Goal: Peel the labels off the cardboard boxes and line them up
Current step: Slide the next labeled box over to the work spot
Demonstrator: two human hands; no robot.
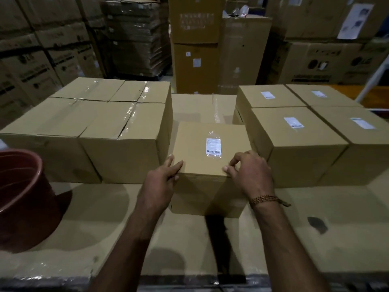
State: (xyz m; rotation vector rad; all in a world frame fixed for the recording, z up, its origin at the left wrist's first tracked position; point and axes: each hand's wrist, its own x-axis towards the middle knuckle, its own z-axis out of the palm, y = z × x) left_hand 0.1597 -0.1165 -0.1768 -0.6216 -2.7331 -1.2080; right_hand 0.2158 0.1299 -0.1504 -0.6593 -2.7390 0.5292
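1. Stacked far-left cartons [31, 66] carry LG logos; their other print is unreadable.
2. The left hand [163, 175] lies with straight fingers on the near-left top corner of the centre box [208, 165].
3. That box's white barcode label [213, 146] sits under clear film, text illegible.
4. The right hand [250, 171], fingers curled, presses fingertips on the near-right top edge.
5. Four right-hand boxes [294, 140] bear labels.

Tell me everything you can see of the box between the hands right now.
The small cardboard box is plain brown, closed and upright on the cardboard-covered surface, between two groups of bigger boxes. A white barcode label under clear film is still stuck on top. The left hand rests straight fingers on its near left corner; the right hand touches the near right edge with curled fingers.
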